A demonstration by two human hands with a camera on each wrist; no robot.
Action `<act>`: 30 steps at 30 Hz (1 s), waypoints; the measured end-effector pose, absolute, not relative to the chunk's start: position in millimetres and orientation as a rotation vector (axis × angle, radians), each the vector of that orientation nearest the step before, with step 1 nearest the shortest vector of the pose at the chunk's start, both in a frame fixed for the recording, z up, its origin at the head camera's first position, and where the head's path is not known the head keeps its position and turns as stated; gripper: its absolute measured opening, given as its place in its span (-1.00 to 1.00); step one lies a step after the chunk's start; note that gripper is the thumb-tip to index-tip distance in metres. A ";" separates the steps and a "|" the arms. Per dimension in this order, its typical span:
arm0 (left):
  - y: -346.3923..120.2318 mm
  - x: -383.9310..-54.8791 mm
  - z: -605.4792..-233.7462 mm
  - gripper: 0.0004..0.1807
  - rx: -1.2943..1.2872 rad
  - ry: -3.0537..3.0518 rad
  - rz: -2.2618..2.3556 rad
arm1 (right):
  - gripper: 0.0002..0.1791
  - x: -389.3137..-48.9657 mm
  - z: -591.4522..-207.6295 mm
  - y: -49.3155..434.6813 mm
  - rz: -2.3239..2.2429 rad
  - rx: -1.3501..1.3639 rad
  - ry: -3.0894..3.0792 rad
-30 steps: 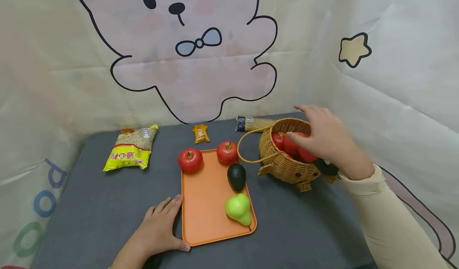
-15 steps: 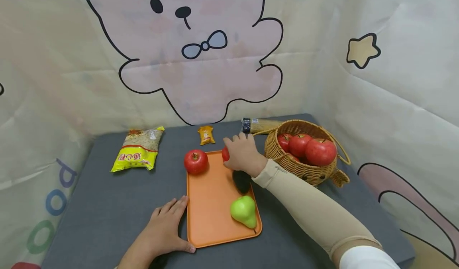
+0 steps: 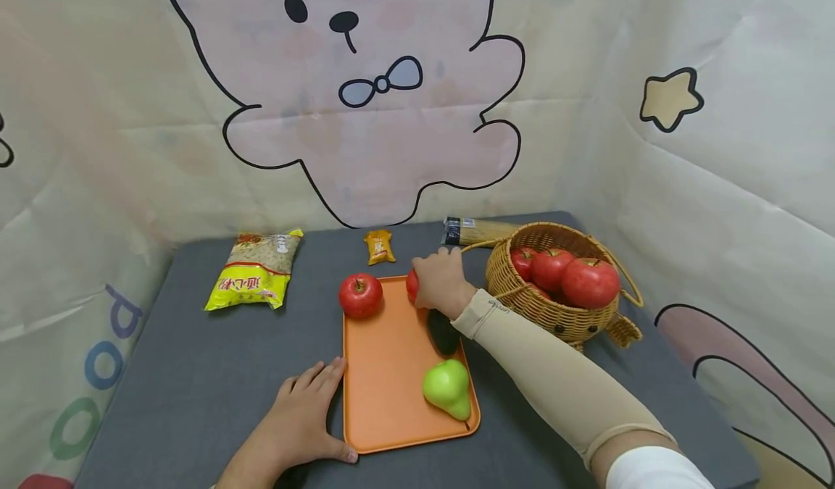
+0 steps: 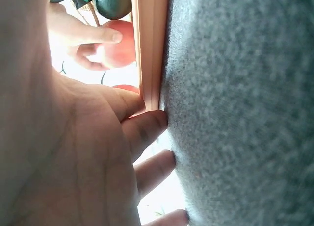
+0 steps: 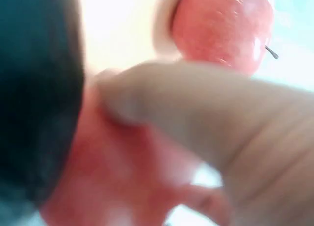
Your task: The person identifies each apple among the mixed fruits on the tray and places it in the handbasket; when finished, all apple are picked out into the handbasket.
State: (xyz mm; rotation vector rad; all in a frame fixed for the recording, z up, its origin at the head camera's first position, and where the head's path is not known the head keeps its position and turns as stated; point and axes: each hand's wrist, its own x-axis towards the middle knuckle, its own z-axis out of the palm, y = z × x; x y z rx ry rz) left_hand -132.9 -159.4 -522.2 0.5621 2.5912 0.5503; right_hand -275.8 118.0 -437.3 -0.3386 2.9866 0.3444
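My right hand (image 3: 441,280) grips a red apple (image 3: 412,285) at the far right corner of the orange tray (image 3: 385,373); thumb and fingers lie round the apple (image 4: 120,47) in the left wrist view. Flat and spread, my left hand (image 3: 296,420) touches the tray's left edge, its thumb by the near left corner. A second red apple (image 3: 361,295) sits on the far left corner. Along the right side lie a dark avocado (image 3: 443,332), partly hidden by the right wrist, and a green pear (image 3: 448,387) near the front.
A wicker basket (image 3: 522,303) of several red apples (image 3: 591,283) stands right of the tray. Behind are a bundle of long pasta (image 3: 485,230) and a small orange packet (image 3: 380,247). A yellow bag (image 3: 257,270) lies at the back left. Printed curtains (image 3: 215,177) enclose the grey table (image 3: 196,373).
My right hand has moved left from over the basket to the tray's far right corner and taken hold of the apple there. The left hand keeps its place at the tray edge.
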 end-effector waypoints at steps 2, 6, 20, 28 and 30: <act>-159.3 -132.8 -522.6 0.67 0.562 2.591 0.550 | -0.19 -274.1 -435.2 118.8 0.315 -0.391 3.028; -158.2 -133.0 -521.9 0.66 0.556 2.588 0.557 | -0.13 -260.1 -413.3 127.2 0.182 -0.482 3.111; -160.4 -133.3 -517.1 0.67 0.553 2.600 0.543 | -0.16 -209.7 -307.2 246.0 0.009 -0.275 3.249; -160.3 -132.5 -518.5 0.66 0.565 2.605 0.544 | -0.20 -216.1 -308.9 291.1 0.040 -0.192 3.107; -159.1 -132.7 -519.3 0.66 0.568 2.603 0.547 | -0.19 -217.2 -311.5 294.5 0.074 -0.186 3.097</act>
